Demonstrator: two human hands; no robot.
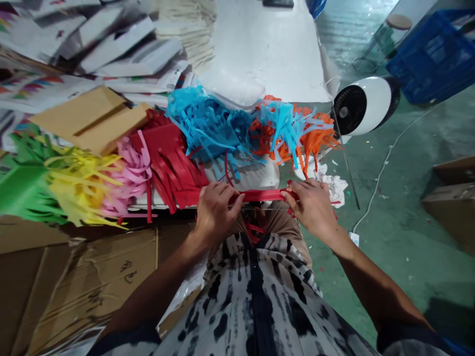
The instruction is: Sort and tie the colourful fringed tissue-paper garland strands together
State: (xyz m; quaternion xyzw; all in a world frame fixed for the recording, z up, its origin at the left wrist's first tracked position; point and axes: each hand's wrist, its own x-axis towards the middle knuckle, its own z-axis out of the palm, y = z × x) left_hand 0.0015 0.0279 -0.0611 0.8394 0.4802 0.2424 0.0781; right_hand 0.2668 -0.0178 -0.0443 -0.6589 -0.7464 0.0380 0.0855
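A narrow red paper strip point(261, 195) is stretched level between my two hands, just off the table's front edge and above my lap. My left hand point(217, 207) pinches its left end, beside a pile of red fringed paper point(168, 160). The right end is gripped in the fingers of my right hand point(311, 205), where bits of red paper stick out. Beyond my hands lie blue fringed paper point(215, 123) and orange fringed paper point(319, 133). Pink point(129, 168), yellow point(81, 183) and green fringed paper point(29, 173) spread along the table edge to the left.
Brown envelopes point(92, 118) and stacked printed packets point(129, 54) cover the table's left side. A white fan point(371, 106) stands right of the table, its cable point(378, 180) crossing the green floor. Cardboard boxes point(107, 277), a blue crate point(434, 59) and a stool point(399, 22) are around.
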